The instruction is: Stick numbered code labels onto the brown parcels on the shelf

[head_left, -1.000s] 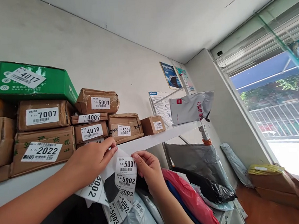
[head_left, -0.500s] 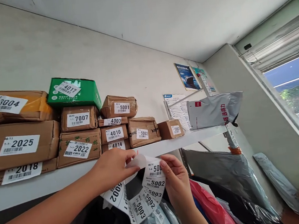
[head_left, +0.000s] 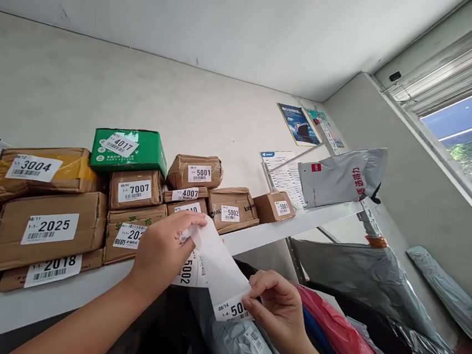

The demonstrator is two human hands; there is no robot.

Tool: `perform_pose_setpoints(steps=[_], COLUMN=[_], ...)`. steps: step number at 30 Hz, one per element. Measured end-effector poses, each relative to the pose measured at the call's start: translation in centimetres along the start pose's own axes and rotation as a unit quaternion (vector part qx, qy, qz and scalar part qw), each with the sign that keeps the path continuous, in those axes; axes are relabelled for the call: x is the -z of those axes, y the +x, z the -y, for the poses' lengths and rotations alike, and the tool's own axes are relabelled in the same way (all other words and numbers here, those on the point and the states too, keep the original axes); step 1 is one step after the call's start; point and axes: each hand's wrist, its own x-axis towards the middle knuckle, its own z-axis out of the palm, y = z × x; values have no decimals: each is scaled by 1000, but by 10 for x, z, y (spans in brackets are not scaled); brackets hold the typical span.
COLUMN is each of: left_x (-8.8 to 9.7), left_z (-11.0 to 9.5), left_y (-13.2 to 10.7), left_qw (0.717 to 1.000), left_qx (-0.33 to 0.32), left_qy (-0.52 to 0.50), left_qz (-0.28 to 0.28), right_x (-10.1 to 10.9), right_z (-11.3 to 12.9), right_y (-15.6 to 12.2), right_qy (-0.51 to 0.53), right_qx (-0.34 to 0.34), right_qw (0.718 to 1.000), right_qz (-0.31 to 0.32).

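My left hand (head_left: 163,251) pinches the upper end of a white backing strip of barcode labels (head_left: 217,262), raised in front of the shelf edge. Lower down, my right hand (head_left: 276,306) pinches a label reading "500…" (head_left: 231,311) at the strip's bottom end, so the strip is stretched between the two hands. Another label reading "5002" (head_left: 189,270) hangs just below my left hand. Behind the hands, brown parcels (head_left: 231,210) with numbered labels stand on the white shelf (head_left: 307,220).
A green box (head_left: 129,151) tops stacked cartons at left. A grey mailer bag (head_left: 340,177) lies on the shelf's right end. Grey, red and black bags (head_left: 338,328) are piled below. Posters hang on the wall; a window is at right.
The hands have pulled apart: the left rose with the strip's end, the right dropped with a label. The curled bunch of labels is now drawn out into a straight strip.
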Motion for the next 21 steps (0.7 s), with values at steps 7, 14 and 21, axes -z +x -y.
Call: perform_pose_setpoints(steps=[7, 14, 21], left_x=[5, 3, -6], left_z=[1, -1, -8], left_y=[-3, -12, -25], left_qw=[999, 990, 976], left_qx=[9, 46, 31], left_qy=[41, 35, -3], left_qz=[18, 126, 214], right_x=[-3, -5, -3], right_z=[-3, 1, -3], right_y=[-3, -3, -4], right_qy=[-34, -7, -3], right_qx=[3, -12, -34], right_qw=[999, 1000, 996], right_qz=[10, -11, -83])
